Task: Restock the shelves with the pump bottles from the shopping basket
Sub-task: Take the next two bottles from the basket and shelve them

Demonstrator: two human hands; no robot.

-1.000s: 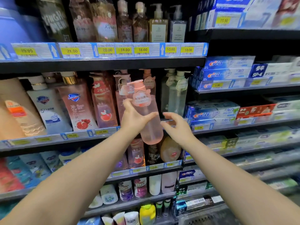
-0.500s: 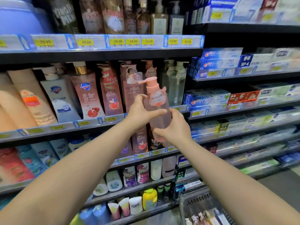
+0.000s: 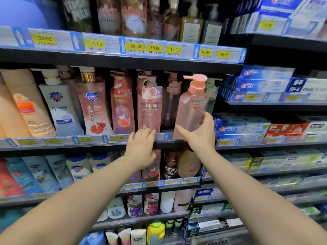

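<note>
My right hand grips the lower part of a pink pump bottle with a pink pump head, tilted slightly right, in front of the middle shelf. My left hand holds nothing. Its fingers reach up to the base of a tall pink bottle standing on that shelf, just left of the held bottle. Behind the held bottle stands a pale green pump bottle. A strip of the shopping basket rim shows at the bottom edge.
The middle shelf holds a row of body wash bottles, among them a Safeguard bottle and a white bottle. An upper shelf hangs close above. Toothpaste boxes fill the shelves to the right. Lower shelves carry more bottles.
My left hand has let go of the pink pump bottle and dropped to the shelf edge. My right hand has carried the bottle rightward toward the shelf, alone.
</note>
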